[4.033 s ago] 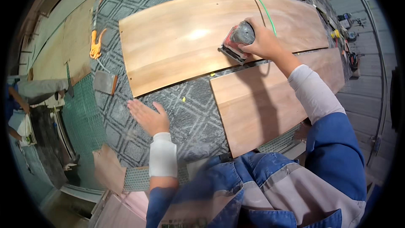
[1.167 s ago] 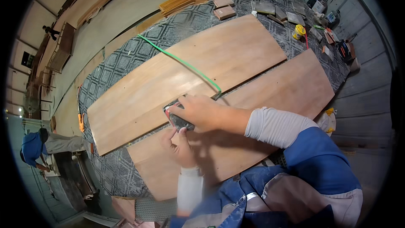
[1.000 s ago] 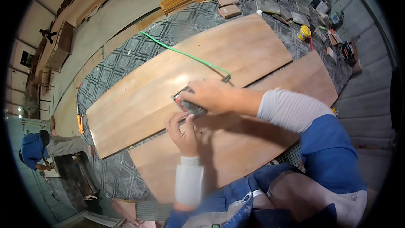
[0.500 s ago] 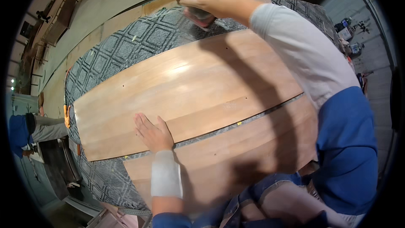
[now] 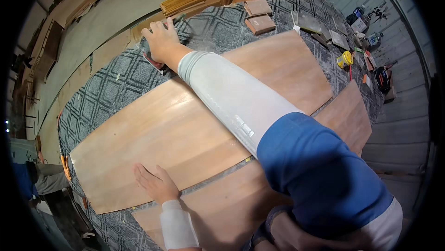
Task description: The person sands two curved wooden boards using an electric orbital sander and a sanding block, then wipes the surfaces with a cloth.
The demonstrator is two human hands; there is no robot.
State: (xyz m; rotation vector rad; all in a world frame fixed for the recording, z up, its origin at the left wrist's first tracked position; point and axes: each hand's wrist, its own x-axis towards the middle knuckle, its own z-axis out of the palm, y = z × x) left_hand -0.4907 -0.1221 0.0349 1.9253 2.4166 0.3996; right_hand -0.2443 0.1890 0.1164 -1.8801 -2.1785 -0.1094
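Note:
My left hand (image 5: pixel 155 183) lies flat with fingers stretched out on a large pale wooden panel (image 5: pixel 139 135), near the panel's front edge. Reaching across to the far side, my right hand (image 5: pixel 160 42) is wrapped round a sander (image 5: pixel 154 61) with a dark body and a reddish lower part. My fingers and palm hide most of it. It is just beyond the panel's far edge, over the patterned grey cloth (image 5: pixel 104 95). A second wooden panel (image 5: pixel 227 195) lies nearer to me, with a narrow gap between the two.
Two brownish blocks (image 5: pixel 259 23) lie at the far edge, beside flat grey pieces (image 5: pixel 310 22). A yellow tub (image 5: pixel 345 59) and bottles (image 5: pixel 359 12) stand at the right. Yellowish wooden strips (image 5: pixel 181 2) are stacked beyond the cloth. Another person (image 5: pixel 46 176) is at far left.
My right hand has carried the sander leftward along the panel's far edge, and my right arm now crosses the panel. My left hand still lies flat; the view has shifted, revealing the blocks and tub.

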